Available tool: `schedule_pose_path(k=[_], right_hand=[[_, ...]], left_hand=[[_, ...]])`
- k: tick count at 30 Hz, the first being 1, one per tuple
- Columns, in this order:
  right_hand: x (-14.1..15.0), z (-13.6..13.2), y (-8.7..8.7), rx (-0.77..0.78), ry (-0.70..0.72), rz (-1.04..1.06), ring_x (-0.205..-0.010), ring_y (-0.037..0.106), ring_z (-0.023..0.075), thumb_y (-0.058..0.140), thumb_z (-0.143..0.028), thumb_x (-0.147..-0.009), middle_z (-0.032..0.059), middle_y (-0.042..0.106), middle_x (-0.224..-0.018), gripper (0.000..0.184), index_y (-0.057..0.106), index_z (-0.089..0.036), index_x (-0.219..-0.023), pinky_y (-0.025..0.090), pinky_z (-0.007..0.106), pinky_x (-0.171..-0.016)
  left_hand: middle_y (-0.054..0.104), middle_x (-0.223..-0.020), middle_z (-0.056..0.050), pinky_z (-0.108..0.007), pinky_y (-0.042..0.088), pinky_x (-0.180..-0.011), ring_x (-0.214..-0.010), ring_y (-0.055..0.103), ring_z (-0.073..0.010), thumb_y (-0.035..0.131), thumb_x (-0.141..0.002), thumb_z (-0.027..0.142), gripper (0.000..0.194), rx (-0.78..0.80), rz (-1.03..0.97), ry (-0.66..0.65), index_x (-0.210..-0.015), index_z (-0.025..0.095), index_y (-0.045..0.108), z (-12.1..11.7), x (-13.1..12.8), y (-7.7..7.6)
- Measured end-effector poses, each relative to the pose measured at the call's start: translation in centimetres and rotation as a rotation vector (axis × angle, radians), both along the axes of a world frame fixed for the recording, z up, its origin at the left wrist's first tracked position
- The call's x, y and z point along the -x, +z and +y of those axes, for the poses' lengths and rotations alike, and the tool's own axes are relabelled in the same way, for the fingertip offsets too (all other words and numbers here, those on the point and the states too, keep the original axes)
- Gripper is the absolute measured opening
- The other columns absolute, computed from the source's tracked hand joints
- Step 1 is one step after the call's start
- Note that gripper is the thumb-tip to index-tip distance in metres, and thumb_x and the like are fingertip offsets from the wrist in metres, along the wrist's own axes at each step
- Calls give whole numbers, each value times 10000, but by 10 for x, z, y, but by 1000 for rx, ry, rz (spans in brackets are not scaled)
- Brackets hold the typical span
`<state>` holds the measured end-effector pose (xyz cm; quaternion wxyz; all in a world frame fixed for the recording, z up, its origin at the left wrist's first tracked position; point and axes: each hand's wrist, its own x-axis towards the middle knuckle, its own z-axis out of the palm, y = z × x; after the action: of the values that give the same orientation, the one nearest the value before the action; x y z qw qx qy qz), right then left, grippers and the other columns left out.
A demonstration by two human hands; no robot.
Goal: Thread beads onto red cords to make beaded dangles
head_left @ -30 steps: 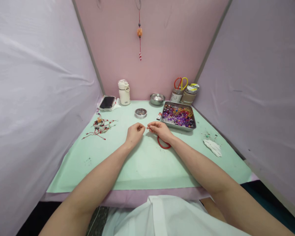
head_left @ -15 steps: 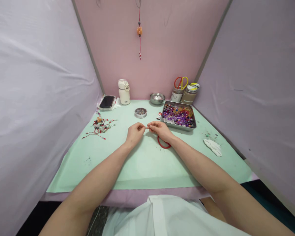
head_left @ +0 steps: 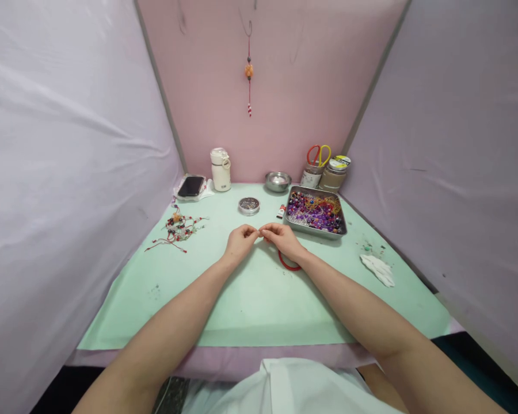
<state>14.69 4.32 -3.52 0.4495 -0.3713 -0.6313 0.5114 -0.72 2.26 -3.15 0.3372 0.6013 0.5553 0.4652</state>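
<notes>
Over the middle of the table my left hand (head_left: 240, 240) and my right hand (head_left: 282, 237) meet fingertip to fingertip, both closed in a pinch. Whatever lies between the fingers is too small to make out. Partly covered by my right hand and wrist, a red loop handle (head_left: 288, 265) rests on the green tabletop (head_left: 259, 305). Behind my right hand stands a metal tray (head_left: 315, 232) of purple and clear beads (head_left: 313, 213) with tangled yellow and red cords. A small round dish of tiny beads (head_left: 249, 205) is just beyond my hands.
At left lie beaded red cords (head_left: 179, 227); behind them are a phone (head_left: 191, 186) and a white bottle (head_left: 221, 169). Toward the back right are a steel bowl (head_left: 278, 183), a jar (head_left: 333, 175) and scissors handles (head_left: 319, 154). White gloves (head_left: 377, 269) lie right. An orange-beaded pendant (head_left: 249, 71) hangs behind.
My fingertips have come together from a small gap. The whole scene sits slightly lower in the picture, as my head has tilted up a little.
</notes>
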Motion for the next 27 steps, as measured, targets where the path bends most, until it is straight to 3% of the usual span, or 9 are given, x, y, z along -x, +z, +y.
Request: schedule_pose_path(k=[6, 12, 18, 21, 27], right_hand=[[1, -2, 2, -40, -45, -64, -621, 520, 116, 627, -375, -738, 13, 660, -730, 236, 695, -172, -837, 428, 255, -640], [0, 0, -1, -57, -76, -81, -627, 522, 126, 600, -382, -769, 22, 667, -748, 249, 703, -173, -857, 426, 262, -640], [-1, -4, 1, -339, -139, -172, -683, 530, 139, 555, -315, -837, 25, 617, -759, 206, 719, -200, -884, 416, 275, -692], [-2, -7, 2, -413, -138, -196, -722, 537, 153, 536, -321, -862, 29, 590, -743, 218, 716, -205, -898, 413, 284, -713], [-3, -6, 2, -398, -141, -215, -712, 540, 159, 533, -350, -866, 31, 601, -745, 222, 704, -208, -861, 416, 289, -699]], left_hand=[[600, -665, 1, -246, 375, -616, -626, 497, -119, 608, -690, 379, 231, 97, -166, -56, -709, 149, 616, -1, -1, -2], [557, -640, 1, -221, 283, -479, -506, 392, -77, 611, -686, 434, 298, 205, -260, -77, -737, 141, 625, -4, -3, 5], [539, -684, -3, -215, 171, -432, -442, 281, -40, 567, -731, 525, 398, 282, -502, -123, -800, 134, 588, -3, -3, 8], [544, -700, -15, -219, 153, -433, -452, 273, -44, 574, -716, 568, 446, 291, -535, -148, -799, 130, 582, -3, -2, 8], [526, -668, 3, -226, 153, -444, -456, 276, -40, 640, -670, 540, 433, 263, -515, -170, -782, 123, 600, -5, 0, 10]])
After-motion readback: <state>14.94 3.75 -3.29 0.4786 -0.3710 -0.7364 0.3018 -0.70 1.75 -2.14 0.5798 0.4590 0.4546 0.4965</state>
